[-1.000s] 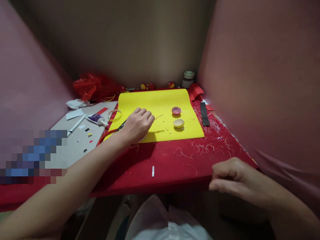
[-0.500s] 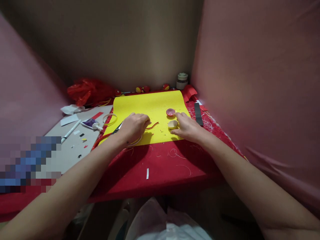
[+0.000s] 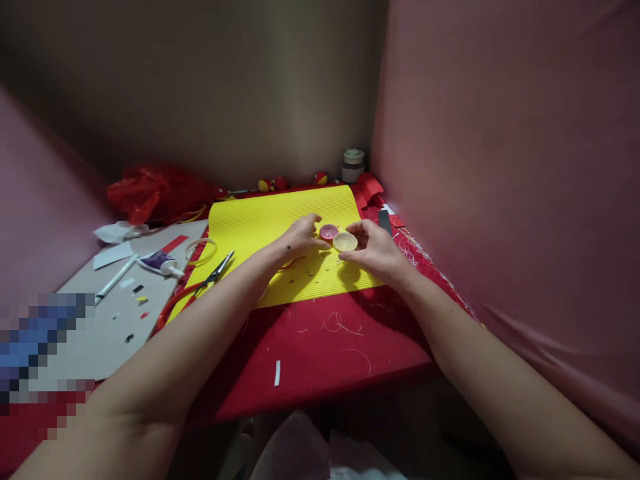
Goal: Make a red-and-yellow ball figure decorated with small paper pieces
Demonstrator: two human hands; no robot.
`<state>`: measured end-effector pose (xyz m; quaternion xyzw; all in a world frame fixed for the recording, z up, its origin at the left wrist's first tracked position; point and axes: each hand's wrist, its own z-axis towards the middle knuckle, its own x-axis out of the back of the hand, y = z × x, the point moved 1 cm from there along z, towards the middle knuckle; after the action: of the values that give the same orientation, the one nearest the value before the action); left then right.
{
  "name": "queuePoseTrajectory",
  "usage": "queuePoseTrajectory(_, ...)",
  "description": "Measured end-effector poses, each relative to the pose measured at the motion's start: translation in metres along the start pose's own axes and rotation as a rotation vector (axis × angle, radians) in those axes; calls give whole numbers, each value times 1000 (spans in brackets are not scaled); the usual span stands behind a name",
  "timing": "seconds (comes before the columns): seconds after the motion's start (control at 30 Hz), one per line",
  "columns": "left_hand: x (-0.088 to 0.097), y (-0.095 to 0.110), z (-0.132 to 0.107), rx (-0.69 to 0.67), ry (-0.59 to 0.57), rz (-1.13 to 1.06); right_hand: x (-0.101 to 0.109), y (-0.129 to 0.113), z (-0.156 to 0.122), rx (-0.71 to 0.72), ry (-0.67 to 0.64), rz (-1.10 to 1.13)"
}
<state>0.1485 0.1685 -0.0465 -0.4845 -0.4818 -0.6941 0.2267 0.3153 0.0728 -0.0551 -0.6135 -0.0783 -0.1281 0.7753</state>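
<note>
My right hand [image 3: 374, 247] grips a small round yellow cup-like piece [image 3: 345, 242] between thumb and fingers, its pale hollow side up, just above the yellow corrugated sheet [image 3: 265, 220]. Beside it sits a similar red piece with a pink inside [image 3: 329, 233]. My left hand [image 3: 305, 235] reaches toward this red piece with thumb and fingers apart, holding nothing; whether a fingertip touches it I cannot tell. Red-handled scissors [image 3: 213, 275] lie left of my left forearm, blades partly over the sheet. A thin red strip [image 3: 293, 263] is partly hidden under the left hand.
On the grey board [image 3: 105, 340] at left lie a purple glue tube [image 3: 159, 262], a pen [image 3: 116, 279] and paper scraps. A red plastic bag [image 3: 155, 190], small red-and-yellow figures [image 3: 273, 183] and a lidded jar [image 3: 353, 167] line the back. A black strip [image 3: 385, 222] lies right.
My left hand has moved right, away from the scissors and red strip, and opened beside the red piece. My right hand has taken hold of the yellow piece and lifted it slightly.
</note>
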Motion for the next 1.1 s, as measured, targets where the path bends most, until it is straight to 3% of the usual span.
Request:
queuePoseTrajectory(0.1, -5, 7, 3, -20, 13, -14, 4, -3, 2, -28, -11, 143)
queuePoseTrajectory(0.23, 2, 13, -7, -38, 56, -56, 9, -7, 2, -34, 11, 199)
queuePoseTrajectory(0.47, 30, 14, -57, -129, 46, -184, 6, -11, -2, -14, -50, 208)
queuePoseTrajectory(0.67, 44, 17, -95, -121, -26, -277, -9, -26, -8, -26, -255, 264)
queuePoseTrajectory(0.93, 55, 0, -112, -41, -13, -549, -30, -48, 7, 81, -450, 82)
queuePoseTrajectory(1.1, 49, -15, -110, -31, 36, -450, -45, -42, 15, 125, -446, 103)
